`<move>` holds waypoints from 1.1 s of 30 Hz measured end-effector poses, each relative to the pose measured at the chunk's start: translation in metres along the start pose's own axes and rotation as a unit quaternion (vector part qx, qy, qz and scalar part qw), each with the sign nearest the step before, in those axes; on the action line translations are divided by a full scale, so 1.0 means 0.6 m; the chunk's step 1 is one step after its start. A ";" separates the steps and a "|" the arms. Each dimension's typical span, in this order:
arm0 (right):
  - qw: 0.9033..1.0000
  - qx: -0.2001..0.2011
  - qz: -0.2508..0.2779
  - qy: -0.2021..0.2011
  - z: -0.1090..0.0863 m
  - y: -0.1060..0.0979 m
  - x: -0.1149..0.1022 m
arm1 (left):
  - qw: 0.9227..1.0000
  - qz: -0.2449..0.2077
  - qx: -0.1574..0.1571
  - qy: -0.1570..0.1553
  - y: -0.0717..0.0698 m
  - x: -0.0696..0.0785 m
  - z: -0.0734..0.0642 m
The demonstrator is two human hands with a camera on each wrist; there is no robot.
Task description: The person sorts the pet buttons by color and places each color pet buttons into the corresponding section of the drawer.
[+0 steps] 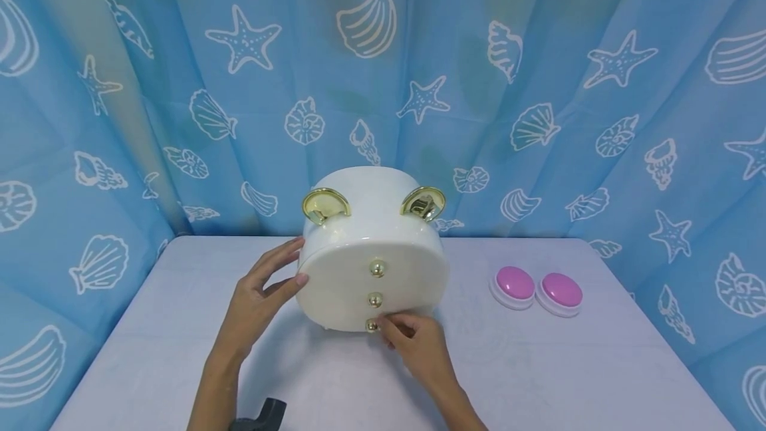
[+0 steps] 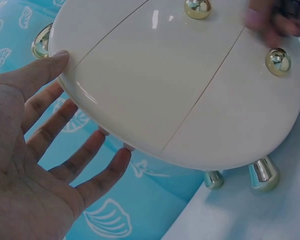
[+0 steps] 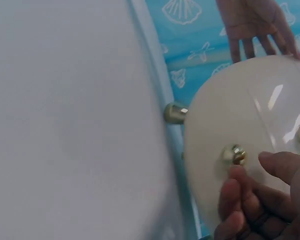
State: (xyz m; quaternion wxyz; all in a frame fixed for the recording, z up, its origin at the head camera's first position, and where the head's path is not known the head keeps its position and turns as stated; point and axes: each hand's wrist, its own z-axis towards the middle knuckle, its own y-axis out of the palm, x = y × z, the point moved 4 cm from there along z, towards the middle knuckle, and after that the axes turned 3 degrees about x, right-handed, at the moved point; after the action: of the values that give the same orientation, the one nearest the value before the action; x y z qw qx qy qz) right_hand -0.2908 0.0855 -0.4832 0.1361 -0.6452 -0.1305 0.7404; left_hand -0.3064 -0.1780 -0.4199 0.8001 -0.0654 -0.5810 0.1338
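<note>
A glossy white rounded drawer box with gold ear-shaped pieces stands on the table. Thin seams split its front into three drawers, each with a round gold knob; gold feet show beneath. At the box's left side is my left hand, thumb on the front edge and fingers spread along the side. My right hand is at the lowest knob, fingers loosely bent. In the right wrist view its index fingertip lies right at that knob, with the thumb apart from it.
Two pink push buttons with white bases, a nearer one and another, sit to the right of the box on the white table. Behind hangs a blue curtain printed with shells and starfish. A black device is at the left wrist.
</note>
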 end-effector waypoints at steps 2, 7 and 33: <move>1.000 -0.017 0.001 0.010 -0.002 0.003 0.014 | 1.000 0.001 0.001 0.003 0.000 0.001 0.001; 0.990 -0.060 0.112 0.056 -0.001 0.025 0.045 | 1.000 0.003 0.000 0.003 0.003 0.004 0.001; 0.971 -0.035 0.216 0.101 -0.040 0.043 0.060 | 1.000 0.007 -0.004 -0.006 0.001 0.002 -0.001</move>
State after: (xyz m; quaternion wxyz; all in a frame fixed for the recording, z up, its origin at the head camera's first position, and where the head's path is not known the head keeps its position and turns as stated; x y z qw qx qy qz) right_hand -0.2728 0.0756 -0.5290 -0.0369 -0.7342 0.0005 0.6779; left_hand -0.3055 -0.1770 -0.4190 0.7952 -0.0713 -0.5863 0.1373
